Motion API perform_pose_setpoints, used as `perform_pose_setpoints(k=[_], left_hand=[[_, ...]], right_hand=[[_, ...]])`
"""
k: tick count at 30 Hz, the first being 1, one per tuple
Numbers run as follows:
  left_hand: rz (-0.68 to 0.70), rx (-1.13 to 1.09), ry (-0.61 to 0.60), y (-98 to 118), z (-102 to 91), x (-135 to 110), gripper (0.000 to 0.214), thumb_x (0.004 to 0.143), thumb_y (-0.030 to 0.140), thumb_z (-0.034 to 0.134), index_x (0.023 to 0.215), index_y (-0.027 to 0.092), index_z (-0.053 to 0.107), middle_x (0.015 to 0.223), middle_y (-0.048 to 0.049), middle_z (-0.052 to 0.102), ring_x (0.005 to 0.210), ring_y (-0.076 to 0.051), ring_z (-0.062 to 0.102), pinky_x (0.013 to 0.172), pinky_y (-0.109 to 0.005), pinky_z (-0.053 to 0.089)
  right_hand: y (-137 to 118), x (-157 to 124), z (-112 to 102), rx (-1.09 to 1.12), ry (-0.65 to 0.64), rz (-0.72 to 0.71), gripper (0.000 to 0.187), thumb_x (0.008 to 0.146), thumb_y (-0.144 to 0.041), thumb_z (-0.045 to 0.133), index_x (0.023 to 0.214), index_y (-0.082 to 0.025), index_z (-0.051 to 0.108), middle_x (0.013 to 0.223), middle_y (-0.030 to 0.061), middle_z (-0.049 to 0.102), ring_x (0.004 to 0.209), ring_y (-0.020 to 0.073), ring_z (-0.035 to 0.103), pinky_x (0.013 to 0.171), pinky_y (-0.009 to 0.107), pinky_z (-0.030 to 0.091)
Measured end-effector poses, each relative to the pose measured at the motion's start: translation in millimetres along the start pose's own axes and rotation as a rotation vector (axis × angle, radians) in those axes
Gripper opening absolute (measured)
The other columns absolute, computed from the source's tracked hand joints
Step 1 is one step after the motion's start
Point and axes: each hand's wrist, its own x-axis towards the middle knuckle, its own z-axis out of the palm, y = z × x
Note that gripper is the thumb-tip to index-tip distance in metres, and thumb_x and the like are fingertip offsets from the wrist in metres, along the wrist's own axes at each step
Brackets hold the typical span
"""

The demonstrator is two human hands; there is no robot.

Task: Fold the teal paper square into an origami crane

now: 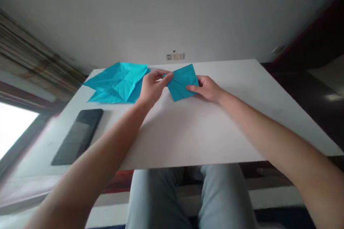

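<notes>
A small folded blue paper [182,81] lies on the white table [193,128] near its far edge. My left hand [152,86] pinches the paper's left corner with thumb and fingers. On the paper's right side rests my right hand [208,88], fingers curled, holding that edge down. Both forearms reach forward across the table.
Creased, partly unfolded blue paper sheets [119,81] lie at the far left of the table, just left of my left hand. A dark phone [79,136] lies flat near the left edge. My legs in light trousers [188,196] show below the table's near edge. A wall stands behind.
</notes>
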Motion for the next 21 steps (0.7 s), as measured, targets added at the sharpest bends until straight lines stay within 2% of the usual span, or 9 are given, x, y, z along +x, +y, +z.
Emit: perform_pose_setpoints(k=[4,9,13,17,19,21], left_hand=[[-0.043,-0.012,-0.030,-3.8,-6.1,-0.3,0.060,0.078,0.071,0.106,0.096,0.017,0.084,0.097,-0.0080,0.087,0.086,-0.019,0.082,0.076,-0.029,0.070],[-0.030,-0.016,-0.062,-6.2,-13.2,-0.3,0.062,0.077,0.072,0.107,0.098,0.017,0.085,0.101,-0.0087,0.088,0.078,-0.017,0.081,0.074,-0.030,0.073],[-0.030,-0.012,-0.066,-5.6,-14.7,0.6,0.055,0.085,0.066,0.104,0.103,0.017,0.085,0.105,-0.0087,0.088,0.084,-0.018,0.083,0.075,-0.029,0.072],[-0.058,0.041,0.014,-5.7,-14.5,2.1,0.042,0.097,0.057,0.097,0.106,0.019,0.083,0.101,-0.0061,0.087,0.079,-0.015,0.081,0.075,-0.026,0.069],[-0.082,0.077,0.057,-4.1,-14.7,1.8,0.042,0.103,0.061,0.090,0.107,0.020,0.083,0.098,-0.0057,0.086,0.079,-0.014,0.080,0.077,-0.026,0.068],[-0.099,0.097,0.055,-0.4,-14.4,-0.3,0.051,0.106,0.071,0.082,0.108,0.021,0.084,0.098,-0.0071,0.086,0.085,-0.016,0.082,0.082,-0.027,0.068]], right_hand=[[7.5,4.4,3.0,0.039,0.128,-0.045,0.061,0.078,-0.074,0.105,0.114,-0.028,0.088,0.120,0.0058,0.092,0.113,0.0297,0.083,0.109,0.048,0.067],[11.0,10.8,3.1,0.069,0.281,-0.077,0.055,0.073,-0.071,0.109,0.096,-0.026,0.085,0.099,0.0009,0.087,0.090,0.0202,0.077,0.093,0.036,0.066],[11.6,12.4,3.4,0.117,0.304,-0.064,0.054,0.071,-0.068,0.111,0.093,-0.026,0.085,0.093,-0.0002,0.085,0.086,0.0187,0.076,0.088,0.034,0.065],[11.3,11.2,4.0,0.128,0.292,-0.046,0.055,0.068,-0.068,0.112,0.095,-0.026,0.087,0.098,0.0016,0.088,0.090,0.0210,0.080,0.091,0.037,0.067],[11.6,10.6,3.2,0.142,0.268,-0.032,0.055,0.068,-0.067,0.113,0.095,-0.026,0.088,0.099,0.0023,0.089,0.091,0.0222,0.081,0.093,0.038,0.068],[12.0,9.8,1.6,0.150,0.233,-0.021,0.053,0.069,-0.064,0.113,0.095,-0.026,0.088,0.101,0.0030,0.090,0.092,0.0225,0.081,0.095,0.039,0.068]])
